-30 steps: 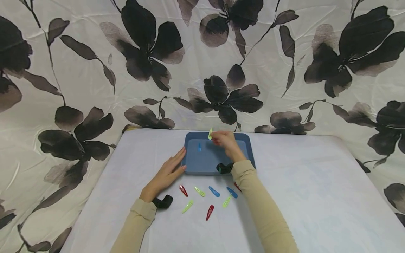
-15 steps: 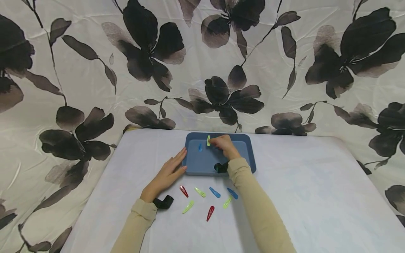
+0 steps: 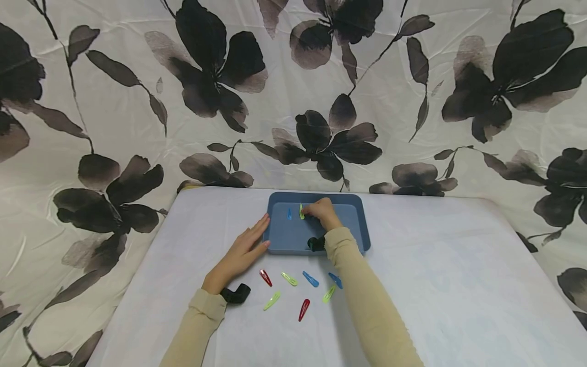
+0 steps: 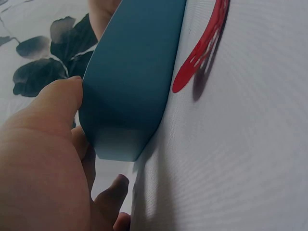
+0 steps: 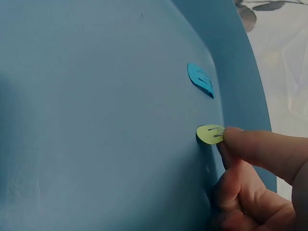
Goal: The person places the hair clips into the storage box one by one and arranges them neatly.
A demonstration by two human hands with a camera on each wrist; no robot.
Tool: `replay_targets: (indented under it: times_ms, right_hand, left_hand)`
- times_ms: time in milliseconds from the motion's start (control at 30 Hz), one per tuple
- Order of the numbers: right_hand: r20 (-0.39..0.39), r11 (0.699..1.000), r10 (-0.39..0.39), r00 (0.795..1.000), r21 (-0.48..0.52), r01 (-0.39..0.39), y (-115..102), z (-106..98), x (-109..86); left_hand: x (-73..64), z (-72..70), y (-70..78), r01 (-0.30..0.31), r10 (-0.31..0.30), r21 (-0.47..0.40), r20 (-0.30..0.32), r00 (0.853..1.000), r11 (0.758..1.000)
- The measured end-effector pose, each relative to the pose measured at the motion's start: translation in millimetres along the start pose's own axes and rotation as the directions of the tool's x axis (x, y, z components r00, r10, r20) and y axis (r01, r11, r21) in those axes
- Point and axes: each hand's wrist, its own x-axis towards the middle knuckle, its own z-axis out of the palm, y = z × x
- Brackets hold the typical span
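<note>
From my end of the feed I start at the left, where a tan left sleeve [image 3: 194, 326] leads up to the left hand [image 3: 238, 255], with a black left wrist camera [image 3: 236, 294] at its wrist. I read that hand as relaxed, fingers straight and laid against the left side of the blue tray [image 3: 293, 237], thumb by the near corner; in the left wrist view I get the thumb tip at the tray's rim. Near side of the tray, on the white-covered table [image 3: 458, 265], I count off a small red clip [image 3: 265, 278], a lime clip [image 3: 271, 300] below it, another lime clip [image 3: 289, 278], a second red clip [image 3: 304, 310] lowest of all, a slanted blue clip [image 3: 310, 279], then a third lime clip [image 3: 329, 293] just beside a far-right blue clip [image 3: 335, 280] at the sleeve's edge. Inside the tray, in its left half, I have a loose blue clip [image 5: 200, 80] lying on the floor. Just right of that is the held yellow-green clip [image 5: 210, 134], pinched at one end by the fingertips of the right hand [image 3: 323, 211], its rounded end pointing away from them. Whether it touches the tray floor I cannot tell. The right wrist camera [image 3: 316, 243] sits over the tray, and the tan right sleeve [image 3: 373, 306] runs off at bottom right.
</note>
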Motion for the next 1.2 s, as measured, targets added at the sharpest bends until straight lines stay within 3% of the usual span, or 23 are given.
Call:
replay_targets:
  times_ms: [200, 667, 933, 1100, 1200]
  right_hand:
    - [-0.049, 0.998, -0.018, 0.999, -0.069, 0.015, -1.7, 0.2, -3.7]
    - [-0.033, 0.994, -0.029, 0.999, -0.108, 0.025, -2.1, -1.3, -8.1]
    - [-0.010, 0.999, -0.042, 0.999, -0.036, 0.041, 1.4, -9.1, -2.5]
    - [0.051, 0.999, -0.031, 0.998, 0.012, 0.031, -4.3, -22.3, -7.9]
    - [0.070, 0.998, -0.063, 0.996, 0.019, 0.061, -8.3, -28.4, -12.5]
  left_hand:
    - [0.7, 0.0, -0.3, -0.008, 0.008, 0.006, 0.000, 1.000, 1.000]
    - [0.3, 0.6, -0.4, -0.003, 0.003, 0.016, -0.002, 1.000, 1.000]
    - [0.1, 0.8, -1.3, 0.005, -0.005, 0.013, 0.004, 1.000, 1.000]
    - [-0.1, 0.0, 0.3, 0.003, -0.003, 0.008, 0.003, 1.000, 1.000]
    - [-0.3, -0.1, -0.1, -0.002, 0.002, 0.009, -0.001, 1.000, 1.000]
